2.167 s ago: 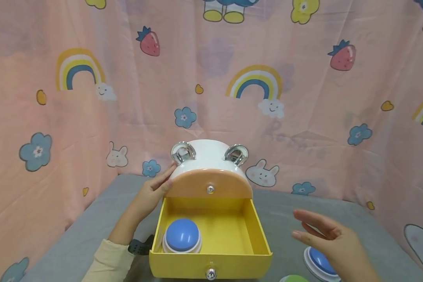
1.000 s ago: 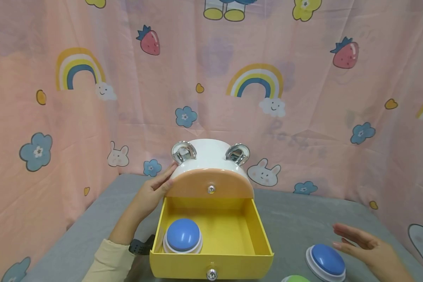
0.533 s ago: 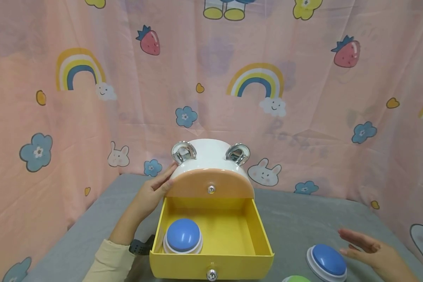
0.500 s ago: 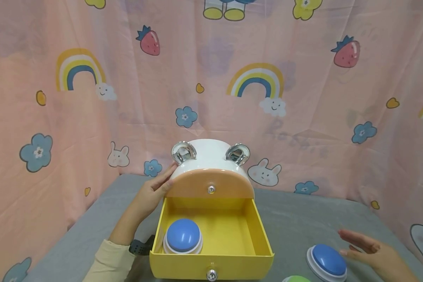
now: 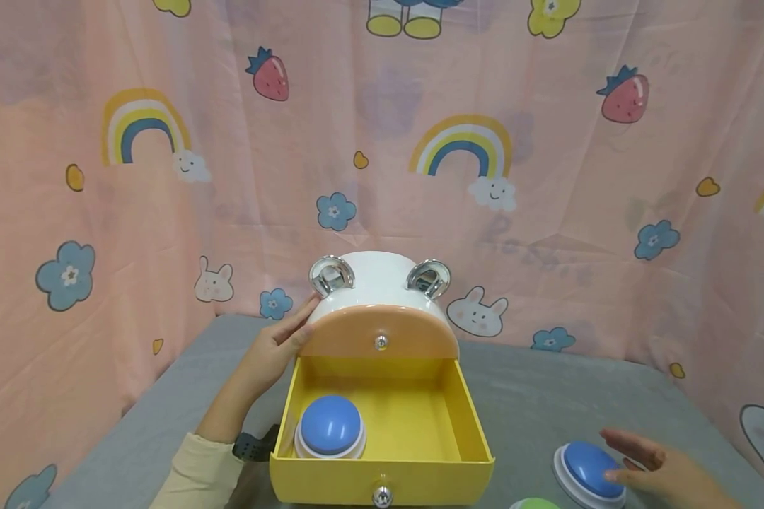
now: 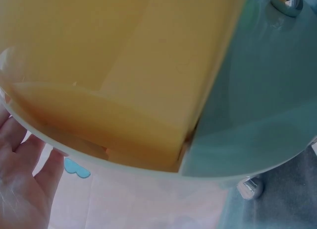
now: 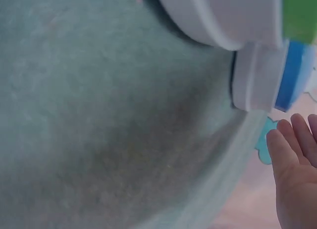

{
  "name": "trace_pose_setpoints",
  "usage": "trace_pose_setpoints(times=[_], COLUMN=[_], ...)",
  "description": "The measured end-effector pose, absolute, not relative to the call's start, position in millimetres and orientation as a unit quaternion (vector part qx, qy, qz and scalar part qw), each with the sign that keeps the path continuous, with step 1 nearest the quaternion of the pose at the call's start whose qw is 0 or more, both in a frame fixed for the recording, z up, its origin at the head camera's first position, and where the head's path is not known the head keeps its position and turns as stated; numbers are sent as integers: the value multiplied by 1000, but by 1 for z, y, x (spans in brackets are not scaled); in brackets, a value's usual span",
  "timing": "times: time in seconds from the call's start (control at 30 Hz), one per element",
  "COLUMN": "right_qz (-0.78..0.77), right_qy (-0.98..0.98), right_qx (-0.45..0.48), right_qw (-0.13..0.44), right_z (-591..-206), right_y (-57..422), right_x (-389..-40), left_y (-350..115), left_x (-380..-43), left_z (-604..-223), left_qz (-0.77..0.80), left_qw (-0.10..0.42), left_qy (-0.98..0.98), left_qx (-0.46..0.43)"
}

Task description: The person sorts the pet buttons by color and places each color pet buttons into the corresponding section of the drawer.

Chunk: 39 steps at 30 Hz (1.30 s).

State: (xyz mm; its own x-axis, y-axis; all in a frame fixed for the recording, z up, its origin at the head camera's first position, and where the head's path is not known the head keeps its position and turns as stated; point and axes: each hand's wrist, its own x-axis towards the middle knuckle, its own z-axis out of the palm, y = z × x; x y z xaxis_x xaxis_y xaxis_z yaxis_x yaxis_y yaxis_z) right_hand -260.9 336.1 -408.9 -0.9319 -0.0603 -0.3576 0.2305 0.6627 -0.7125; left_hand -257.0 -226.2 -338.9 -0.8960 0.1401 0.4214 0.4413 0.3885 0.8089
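In the head view a small box with a white rounded top and two chrome ears stands on the table, its lower yellow drawer pulled out. A blue dome push button with a white base sits in the drawer's front left corner. My left hand rests with extended fingers against the box's left side; the left wrist view shows this hand at the rim. My right hand is beside a second blue push button on the table, its thumb overlapping the dome. Contact is unclear.
A green push button, cut off by the bottom edge, lies between the drawer and the second blue one; the right wrist view shows its green top. Grey cloth covers the table. A pink patterned curtain hangs behind.
My right hand moved right, away from the drawer, past the blue push button on the table, then slightly left and down toward it. My left hand, the box and the buttons stayed in place.
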Motion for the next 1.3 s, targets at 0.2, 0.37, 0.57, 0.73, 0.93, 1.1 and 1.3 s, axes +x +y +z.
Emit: trace_pose_setpoints(times=[0.2,0.37,0.57,0.73,0.93,1.1,1.3], right_qz=[-401,-393,-385,-390,-390,-399,-389], right_qy=[894,895,897,895,894,886,892], right_qx=[24,3,24,32,43,63,67], right_qw=[200,211,215,215,214,228,222], right_z=[-419,-423,-426,-429,-433,-435,-432], right_y=[338,337,336,336,337,337,335], right_x=[-261,-264,-264,-265,-267,-269,-267], left_y=[-226,-225,-226,-227,-227,-227,-228], left_x=[-258,-257,-257,-256,-256,-256,-257], left_z=[-340,-340,-340,-340,-340,-339,-339], left_qz=[-522,-524,-526,-528,-529,-530,-530], left_qw=[138,141,143,150,149,149,149], left_qy=[-825,-822,-820,-816,-815,-815,-815], left_qx=[-170,-173,-173,-181,-182,-180,-183])
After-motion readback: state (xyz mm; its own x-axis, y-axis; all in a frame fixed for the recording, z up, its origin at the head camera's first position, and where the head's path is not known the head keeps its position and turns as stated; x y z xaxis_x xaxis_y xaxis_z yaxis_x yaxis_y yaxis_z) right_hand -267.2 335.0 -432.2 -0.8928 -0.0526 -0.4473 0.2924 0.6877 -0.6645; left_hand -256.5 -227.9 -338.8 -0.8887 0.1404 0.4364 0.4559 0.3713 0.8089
